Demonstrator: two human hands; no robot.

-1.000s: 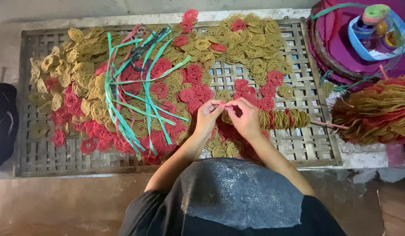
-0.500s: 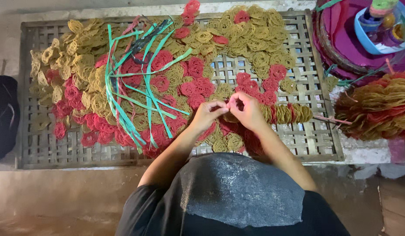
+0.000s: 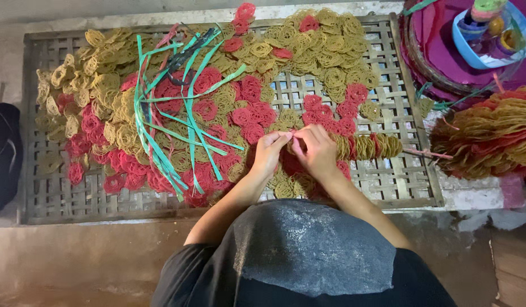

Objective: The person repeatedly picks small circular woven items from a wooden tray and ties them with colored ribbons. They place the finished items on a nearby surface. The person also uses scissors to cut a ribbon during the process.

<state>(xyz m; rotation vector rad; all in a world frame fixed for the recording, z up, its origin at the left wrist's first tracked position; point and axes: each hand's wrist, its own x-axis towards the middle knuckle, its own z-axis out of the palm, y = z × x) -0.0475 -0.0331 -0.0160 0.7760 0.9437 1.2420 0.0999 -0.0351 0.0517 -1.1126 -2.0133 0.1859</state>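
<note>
On the woven bamboo tray (image 3: 58, 193), both hands (image 3: 297, 149) pinch a stacked row of noodle rounds (image 3: 368, 146).

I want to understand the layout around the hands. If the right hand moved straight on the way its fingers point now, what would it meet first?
The right hand points left, toward the left hand. Their fingertips almost meet already, so it would probably meet the left hand's fingers first, then the red and yellow woven rings beyond.
</note>
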